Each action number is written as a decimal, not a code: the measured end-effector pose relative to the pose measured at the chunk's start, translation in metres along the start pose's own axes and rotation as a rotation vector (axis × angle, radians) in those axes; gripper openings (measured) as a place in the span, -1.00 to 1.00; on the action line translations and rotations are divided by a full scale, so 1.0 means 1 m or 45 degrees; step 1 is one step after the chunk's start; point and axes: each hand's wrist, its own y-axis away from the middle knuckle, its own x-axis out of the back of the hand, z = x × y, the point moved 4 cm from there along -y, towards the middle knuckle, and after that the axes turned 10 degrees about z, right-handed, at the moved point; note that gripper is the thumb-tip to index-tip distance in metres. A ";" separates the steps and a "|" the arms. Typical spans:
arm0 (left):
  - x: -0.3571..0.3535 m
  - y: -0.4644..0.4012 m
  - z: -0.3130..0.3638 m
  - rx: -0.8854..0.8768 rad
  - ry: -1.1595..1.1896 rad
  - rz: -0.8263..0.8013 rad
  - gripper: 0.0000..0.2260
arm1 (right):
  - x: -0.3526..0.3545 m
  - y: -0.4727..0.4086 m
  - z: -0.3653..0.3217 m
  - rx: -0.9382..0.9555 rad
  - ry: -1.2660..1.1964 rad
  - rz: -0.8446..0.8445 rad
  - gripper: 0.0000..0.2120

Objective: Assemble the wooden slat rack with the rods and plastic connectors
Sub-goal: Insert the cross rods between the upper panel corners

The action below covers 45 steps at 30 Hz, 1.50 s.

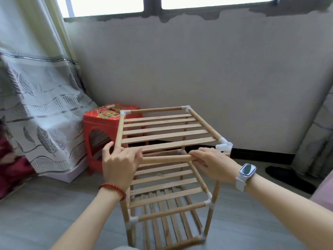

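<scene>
Standing on the grey floor (54, 204) near the wall: a partly built wooden slat rack (167, 193), 3 slatted tiers visible, rods joined by white plastic connectors. Left hand (119, 166) curls around the near-left end of a horizontal front rod (165, 159), fingers wrapped over it; red bead bracelet (113, 189) on that wrist. Right hand (213, 164) grips the same rod at its right end; white smartwatch (246, 171) on that wrist. Top slat shelf (167, 131) sits tilted, far side higher, its near-right corner connector (224, 144) just above the right hand. Whether the front rod is seated in that connector, cannot tell. Red plastic stool (100, 134) stands behind-left of the rack, beside a patterned curtain (39, 109).
</scene>
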 end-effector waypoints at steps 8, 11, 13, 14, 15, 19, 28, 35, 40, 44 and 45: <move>-0.004 -0.001 0.024 0.029 0.140 -0.222 -0.66 | 0.034 0.005 0.017 -0.189 0.271 0.692 -0.78; -0.010 -0.002 0.068 -0.110 0.352 -0.343 -0.68 | 0.026 0.008 0.036 -0.871 -0.088 0.386 -0.48; -0.013 -0.006 0.100 -0.205 0.477 -0.410 -0.69 | 0.017 0.010 0.044 -1.232 -0.577 0.213 -0.42; -0.015 -0.008 0.114 -0.251 0.523 -0.444 -0.68 | 0.012 0.009 0.047 -1.313 -0.741 0.185 -0.49; -0.017 -0.010 0.125 -0.284 0.559 -0.454 -0.65 | 0.009 0.010 0.052 -1.359 -0.813 0.188 -0.58; -0.028 -0.012 0.141 -0.388 0.611 -0.477 -0.67 | 0.006 0.008 0.062 -1.380 -0.813 0.180 -0.77; -0.041 -0.051 0.135 -0.363 0.585 -0.789 -0.70 | 0.001 0.008 0.064 -1.396 -0.803 0.173 -0.78; -0.113 -0.059 0.169 -0.629 0.398 -1.118 -0.34 | 0.003 0.003 0.064 -1.391 -0.711 0.018 -0.67; -0.130 -0.063 0.186 -0.587 0.319 -1.166 -0.20 | 0.008 0.001 0.070 -1.357 -0.637 0.009 -0.74; -0.136 -0.063 0.189 -0.578 0.288 -1.182 -0.21 | 0.008 0.001 0.067 -1.330 -0.599 0.018 -0.78; -0.137 -0.062 0.189 -0.586 0.284 -1.177 -0.21 | 0.009 0.001 0.065 -1.330 -0.588 0.023 -0.79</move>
